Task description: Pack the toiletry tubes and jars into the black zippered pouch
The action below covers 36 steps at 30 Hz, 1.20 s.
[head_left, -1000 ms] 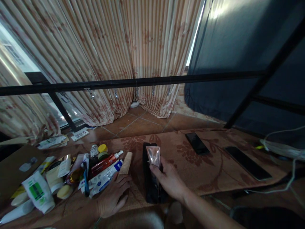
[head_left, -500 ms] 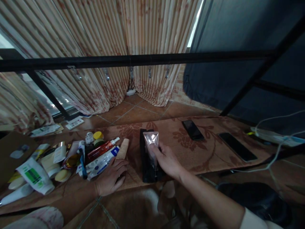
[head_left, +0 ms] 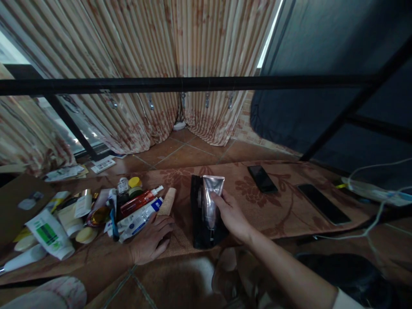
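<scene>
In the head view, my right hand [head_left: 231,214] grips a shiny pinkish squeeze tube [head_left: 211,201], thumb pressed on its front. The tube's flat end points away from me. Beneath and beside it is a black pouch [head_left: 196,214], partly hidden by tube and hand. My left hand [head_left: 151,240] rests on the brown floral cloth [head_left: 183,206] with its fingers stretched out. Just beyond its fingertips lie a beige tube [head_left: 168,202] and a white-and-blue tube [head_left: 138,224]. Whether the fingers touch these cannot be made out.
Several toiletries crowd the left side, among them a red spray bottle [head_left: 137,203], a yellow-lidded jar [head_left: 134,182] and a white-and-green tube [head_left: 48,234]. A cardboard box [head_left: 19,206] stands far left. Two phones [head_left: 262,178] lie to the right, near a pale cable [head_left: 376,214]. A dark rail [head_left: 206,84] crosses beyond.
The pinkish tube in my right hand has shifted a little right over the pouch and stands more clearly apart from it. My left hand has stayed in place. The camera view has shifted slightly.
</scene>
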Each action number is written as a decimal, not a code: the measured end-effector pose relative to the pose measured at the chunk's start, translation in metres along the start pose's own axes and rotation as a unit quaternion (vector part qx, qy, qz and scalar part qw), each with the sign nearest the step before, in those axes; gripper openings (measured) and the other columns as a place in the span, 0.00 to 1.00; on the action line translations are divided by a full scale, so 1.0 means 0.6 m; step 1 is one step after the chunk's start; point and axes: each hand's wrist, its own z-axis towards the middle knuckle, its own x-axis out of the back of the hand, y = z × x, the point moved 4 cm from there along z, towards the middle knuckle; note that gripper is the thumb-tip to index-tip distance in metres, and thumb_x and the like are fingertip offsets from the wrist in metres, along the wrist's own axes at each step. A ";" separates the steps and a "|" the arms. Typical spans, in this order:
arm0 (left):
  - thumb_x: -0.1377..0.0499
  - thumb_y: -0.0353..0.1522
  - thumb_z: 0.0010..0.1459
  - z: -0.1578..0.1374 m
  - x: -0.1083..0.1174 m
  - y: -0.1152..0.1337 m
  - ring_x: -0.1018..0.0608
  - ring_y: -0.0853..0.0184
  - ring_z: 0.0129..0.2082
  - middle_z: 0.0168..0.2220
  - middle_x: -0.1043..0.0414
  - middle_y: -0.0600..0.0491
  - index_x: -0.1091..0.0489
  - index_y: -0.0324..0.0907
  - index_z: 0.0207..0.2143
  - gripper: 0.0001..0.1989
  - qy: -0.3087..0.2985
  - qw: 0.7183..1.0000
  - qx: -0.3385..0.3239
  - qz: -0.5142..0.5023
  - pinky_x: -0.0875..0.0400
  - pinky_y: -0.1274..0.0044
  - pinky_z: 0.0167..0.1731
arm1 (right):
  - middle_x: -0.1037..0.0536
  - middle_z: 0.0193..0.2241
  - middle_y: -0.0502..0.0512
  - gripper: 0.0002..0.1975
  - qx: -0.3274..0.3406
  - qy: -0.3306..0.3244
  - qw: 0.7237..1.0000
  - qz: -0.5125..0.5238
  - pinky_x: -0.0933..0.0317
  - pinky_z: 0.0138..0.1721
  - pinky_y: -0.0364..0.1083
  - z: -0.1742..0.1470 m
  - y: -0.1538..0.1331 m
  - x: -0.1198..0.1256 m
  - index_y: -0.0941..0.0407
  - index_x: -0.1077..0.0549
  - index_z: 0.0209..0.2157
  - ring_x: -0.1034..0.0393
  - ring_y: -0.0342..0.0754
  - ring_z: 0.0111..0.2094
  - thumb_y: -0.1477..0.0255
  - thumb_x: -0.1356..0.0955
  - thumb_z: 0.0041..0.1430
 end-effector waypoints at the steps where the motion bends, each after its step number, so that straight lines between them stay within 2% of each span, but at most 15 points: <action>1: 0.49 0.29 0.55 0.000 0.001 0.000 0.35 0.59 0.55 0.53 0.34 0.48 0.35 0.44 0.46 0.15 -0.002 1.000 0.000 0.001 0.52 0.58 0.58 | 0.24 0.33 0.50 0.18 -0.002 -0.003 1.000 0.004 0.41 0.38 0.44 0.000 0.000 -0.001 0.55 0.28 0.42 0.32 0.48 0.35 0.58 0.39 0.59; 8: 0.49 0.28 0.55 -0.002 0.001 0.001 0.35 0.58 0.55 0.54 0.34 0.47 0.36 0.44 0.47 0.16 -0.005 1.000 0.008 0.016 0.56 0.55 0.59 | 0.24 0.35 0.52 0.19 0.003 -0.004 1.000 -0.027 0.41 0.38 0.45 -0.002 -0.003 -0.005 0.57 0.29 0.42 0.32 0.48 0.36 0.58 0.38 0.58; 21: 0.50 0.29 0.56 0.000 0.004 0.002 0.34 0.58 0.55 0.53 0.34 0.47 0.35 0.44 0.46 0.15 -0.004 1.000 0.009 0.012 0.51 0.56 0.58 | 0.23 0.36 0.53 0.17 0.009 -0.019 0.997 -0.076 0.41 0.40 0.46 -0.005 -0.007 -0.009 0.56 0.29 0.43 0.30 0.49 0.37 0.58 0.38 0.60; 36: 0.50 0.31 0.57 -0.001 -0.005 -0.008 0.35 0.57 0.55 0.54 0.35 0.47 0.35 0.44 0.46 0.14 0.004 0.999 0.031 0.008 0.51 0.55 0.57 | 0.23 0.36 0.53 0.17 0.022 -0.022 0.993 -0.117 0.42 0.42 0.46 -0.007 -0.015 -0.005 0.55 0.29 0.42 0.30 0.50 0.40 0.59 0.40 0.62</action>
